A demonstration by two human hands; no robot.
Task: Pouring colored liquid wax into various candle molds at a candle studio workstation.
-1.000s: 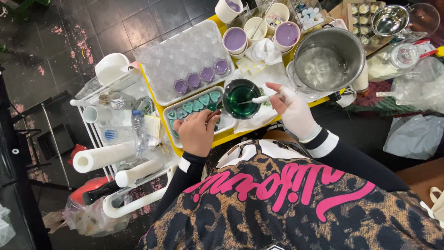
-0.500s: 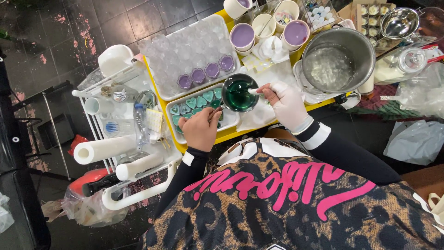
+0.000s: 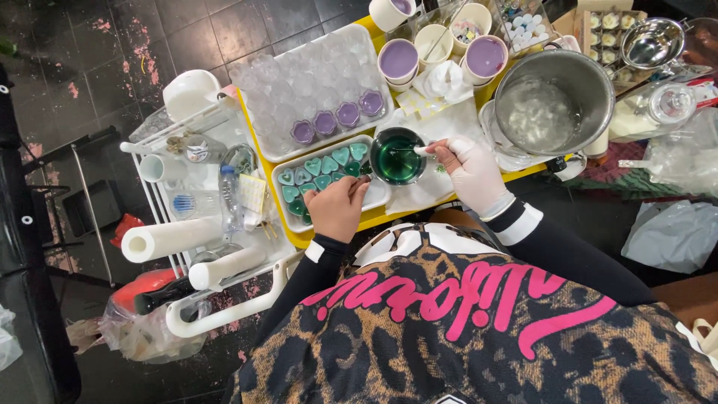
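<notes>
A cup of green liquid (image 3: 397, 155) stands on the yellow table (image 3: 372, 219), next to a white tray of small heart-shaped moulds (image 3: 323, 173) filled with teal-green. My bare left hand (image 3: 338, 207) rests on the tray's near edge, fingers curled by the cup's rim; whether it grips the cup is unclear. My right hand (image 3: 472, 170), in a white glove, holds a thin white stick (image 3: 416, 151) that dips into the green liquid.
Behind lie a larger tray of clear moulds (image 3: 314, 86) with three purple ones, cups of purple liquid (image 3: 398, 60), and a big steel pot (image 3: 552, 102). A white trolley (image 3: 196, 179) with bottles and a paper roll stands to the left, plastic bags to the right.
The view has shifted slightly. My right hand has moved the stick in the green cup a little; my left hand stays at the tray's edge.
</notes>
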